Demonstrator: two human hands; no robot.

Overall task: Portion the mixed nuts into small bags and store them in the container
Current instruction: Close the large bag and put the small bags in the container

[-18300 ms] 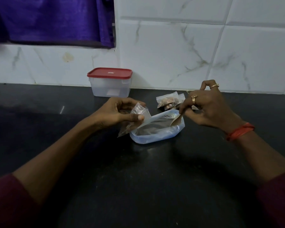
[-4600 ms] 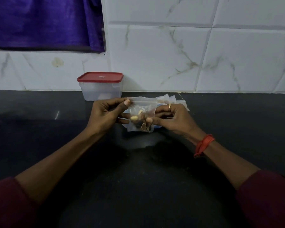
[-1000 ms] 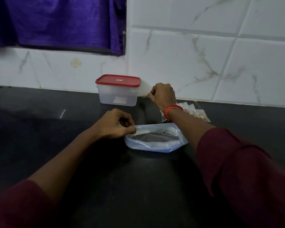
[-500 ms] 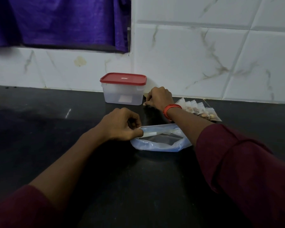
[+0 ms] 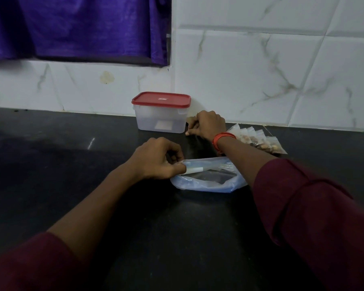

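Observation:
A large blue-tinted zip bag [image 5: 208, 186] lies open on the black counter [image 5: 51, 156], with dark contents inside. My left hand [image 5: 156, 159] pinches its near-left rim. My right hand [image 5: 208, 124] reaches behind it to the spot beside the clear container [image 5: 160, 122], which has its red lid [image 5: 161, 99] on. Its fingers are curled round what looks like a small clear empty bag, mostly hidden by the hand. Several small bags filled with nuts [image 5: 259, 140] lie fanned out against the wall, right of my right wrist.
White marble-look tiles [image 5: 261, 76] back the counter, directly behind the container. A purple curtain [image 5: 82, 28] hangs at upper left. My right forearm crosses over the right end of the large bag.
My right hand has come down from the wall to the counter beside the container. My left hand has kept its pinch on the large bag's rim.

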